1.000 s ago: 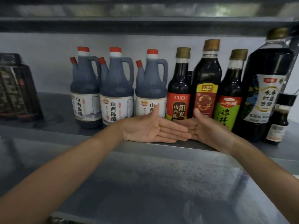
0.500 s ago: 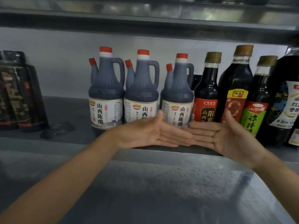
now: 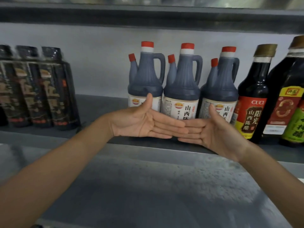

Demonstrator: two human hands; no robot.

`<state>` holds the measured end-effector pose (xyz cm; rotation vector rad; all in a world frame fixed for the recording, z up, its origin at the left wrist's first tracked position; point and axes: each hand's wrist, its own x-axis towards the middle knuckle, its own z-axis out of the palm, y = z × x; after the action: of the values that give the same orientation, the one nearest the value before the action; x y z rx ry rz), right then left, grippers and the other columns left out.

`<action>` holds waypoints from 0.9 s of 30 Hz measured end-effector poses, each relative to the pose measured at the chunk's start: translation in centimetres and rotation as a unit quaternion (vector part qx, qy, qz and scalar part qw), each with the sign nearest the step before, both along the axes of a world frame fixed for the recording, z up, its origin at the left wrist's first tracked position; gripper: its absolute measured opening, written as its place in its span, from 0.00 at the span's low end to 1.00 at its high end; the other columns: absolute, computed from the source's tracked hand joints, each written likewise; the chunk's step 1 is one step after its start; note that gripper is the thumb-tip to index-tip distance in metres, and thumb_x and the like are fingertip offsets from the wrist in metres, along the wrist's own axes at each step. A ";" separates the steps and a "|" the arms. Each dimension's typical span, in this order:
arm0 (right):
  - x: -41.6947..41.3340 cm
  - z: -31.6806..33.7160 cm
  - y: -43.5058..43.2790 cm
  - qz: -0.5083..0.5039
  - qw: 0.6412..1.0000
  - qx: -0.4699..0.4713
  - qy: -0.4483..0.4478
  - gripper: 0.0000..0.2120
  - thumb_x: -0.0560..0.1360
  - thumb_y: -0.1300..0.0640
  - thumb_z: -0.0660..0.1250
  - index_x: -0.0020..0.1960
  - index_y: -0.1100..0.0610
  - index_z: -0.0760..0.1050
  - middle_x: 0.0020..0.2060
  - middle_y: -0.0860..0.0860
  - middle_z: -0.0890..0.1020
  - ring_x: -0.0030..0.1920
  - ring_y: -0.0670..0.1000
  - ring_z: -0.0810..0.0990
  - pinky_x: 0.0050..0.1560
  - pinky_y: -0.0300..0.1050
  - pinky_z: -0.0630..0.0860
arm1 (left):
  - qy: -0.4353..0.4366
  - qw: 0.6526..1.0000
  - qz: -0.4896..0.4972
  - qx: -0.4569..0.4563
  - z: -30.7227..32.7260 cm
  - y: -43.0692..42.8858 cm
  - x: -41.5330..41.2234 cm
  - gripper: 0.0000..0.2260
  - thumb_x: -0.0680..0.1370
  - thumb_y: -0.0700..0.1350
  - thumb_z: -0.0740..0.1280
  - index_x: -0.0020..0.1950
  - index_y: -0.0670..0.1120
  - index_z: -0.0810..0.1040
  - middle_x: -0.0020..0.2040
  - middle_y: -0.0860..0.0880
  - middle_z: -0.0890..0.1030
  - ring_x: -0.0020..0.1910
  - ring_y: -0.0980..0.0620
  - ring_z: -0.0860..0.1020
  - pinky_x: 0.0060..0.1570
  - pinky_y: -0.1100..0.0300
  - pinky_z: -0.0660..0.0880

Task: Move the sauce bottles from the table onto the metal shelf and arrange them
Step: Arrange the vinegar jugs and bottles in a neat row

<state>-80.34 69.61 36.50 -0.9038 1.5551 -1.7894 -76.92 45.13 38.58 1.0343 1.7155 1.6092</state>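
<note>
Three dark handled jugs with red caps and white labels stand side by side on the metal shelf: left jug, middle jug, right jug. To their right stand a red-labelled dark bottle and another dark bottle with a yellow and red label. My left hand and my right hand are held flat, palms toward me, fingertips overlapping, just in front of the jugs' labels. Neither hand holds anything.
A shrink-wrapped pack of dark bottles stands at the shelf's left. A green-labelled bottle is cut off at the right edge. An upper shelf runs overhead. The steel table top lies below.
The view has shifted left, so the bottles sit further right in frame and the wrapped pack shows more. Both flat hands stay together in front of the jugs.
</note>
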 end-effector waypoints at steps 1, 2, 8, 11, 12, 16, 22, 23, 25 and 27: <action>0.0 0.0 0.0 -0.007 1.000 0.002 0.003 0.38 0.74 0.36 0.43 0.60 0.62 0.77 0.59 0.62 0.80 0.62 0.57 0.78 0.61 0.48 0.75 | -0.005 1.000 -0.008 -0.003 0.0 0.2 -0.4 0.41 0.74 0.68 0.51 0.72 0.34 0.61 0.73 0.37 0.63 0.74 0.42 0.61 0.73 0.48 0.57; 0.0 0.0 0.0 -0.011 1.000 0.005 0.006 0.38 0.74 0.36 0.43 0.60 0.62 0.76 0.59 0.62 0.80 0.62 0.57 0.78 0.61 0.48 0.75 | -0.011 1.000 -0.011 -0.004 0.0 0.4 -0.8 0.41 0.74 0.68 0.51 0.72 0.35 0.61 0.73 0.37 0.63 0.74 0.42 0.61 0.73 0.49 0.57; -0.3 -0.1 -0.2 -0.024 0.999 0.024 0.027 0.39 0.75 0.36 0.41 0.67 0.64 0.70 0.62 0.60 0.78 0.64 0.55 0.76 0.64 0.47 0.72 | -0.042 0.999 0.008 0.011 0.0 0.6 -2.2 0.41 0.73 0.68 0.55 0.72 0.37 0.63 0.70 0.40 0.70 0.73 0.44 0.64 0.72 0.52 0.61; -0.1 -0.1 -0.2 -0.025 0.999 0.031 0.037 0.39 0.75 0.36 0.40 0.68 0.64 0.68 0.63 0.59 0.77 0.66 0.54 0.74 0.65 0.46 0.72 | -0.047 0.998 0.009 0.028 -0.5 0.6 -2.0 0.40 0.73 0.68 0.55 0.72 0.36 0.63 0.70 0.40 0.69 0.73 0.44 0.64 0.72 0.52 0.61; 0.0 -0.1 -0.2 -0.028 0.999 0.030 0.035 0.39 0.75 0.36 0.41 0.68 0.64 0.69 0.63 0.59 0.77 0.66 0.54 0.75 0.64 0.45 0.72 | -0.046 0.998 0.010 0.033 -0.7 0.6 -1.8 0.40 0.73 0.68 0.55 0.72 0.36 0.64 0.71 0.39 0.69 0.73 0.44 0.64 0.72 0.52 0.61; 0.2 0.0 0.6 -0.041 0.997 0.036 0.049 0.37 0.75 0.36 0.41 0.63 0.58 0.76 0.62 0.57 0.79 0.65 0.54 0.76 0.63 0.45 0.73 | -0.026 0.999 -0.002 0.030 -1.7 0.5 -0.9 0.41 0.73 0.68 0.54 0.72 0.36 0.64 0.72 0.37 0.66 0.74 0.42 0.63 0.73 0.49 0.58; -0.1 0.2 6.2 -0.091 0.994 0.035 0.040 0.35 0.76 0.37 0.47 0.60 0.63 0.78 0.61 0.63 0.78 0.64 0.60 0.76 0.61 0.48 0.75 | -0.026 0.999 -0.002 0.032 -1.7 2.0 -0.4 0.40 0.73 0.68 0.54 0.72 0.37 0.65 0.72 0.39 0.67 0.73 0.44 0.64 0.72 0.51 0.60; -0.2 0.3 6.9 -0.106 0.993 0.035 0.034 0.35 0.77 0.38 0.44 0.59 0.63 0.79 0.60 0.63 0.78 0.63 0.60 0.76 0.61 0.49 0.75 | -0.025 0.999 -0.004 0.031 -1.6 2.9 -0.6 0.40 0.73 0.68 0.54 0.72 0.37 0.64 0.72 0.39 0.67 0.73 0.44 0.64 0.72 0.51 0.60; -0.5 0.3 7.8 -0.129 0.991 0.030 0.031 0.35 0.77 0.40 0.43 0.57 0.62 0.80 0.59 0.63 0.79 0.62 0.59 0.77 0.61 0.49 0.75 | -0.017 1.000 -0.005 0.024 -1.4 4.9 -1.3 0.39 0.74 0.67 0.53 0.72 0.37 0.63 0.73 0.39 0.66 0.73 0.45 0.64 0.73 0.50 0.59; -0.7 0.2 8.1 -0.146 0.988 0.029 0.036 0.34 0.76 0.40 0.45 0.56 0.61 0.81 0.57 0.63 0.80 0.61 0.59 0.78 0.61 0.49 0.75 | -0.011 1.000 0.001 0.020 -1.3 6.7 -2.0 0.38 0.75 0.66 0.50 0.73 0.37 0.62 0.73 0.40 0.65 0.74 0.46 0.63 0.74 0.50 0.56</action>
<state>-80.99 77.67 36.75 -0.7516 1.8544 -1.9153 -78.94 51.83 37.24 1.0315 1.6773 1.6556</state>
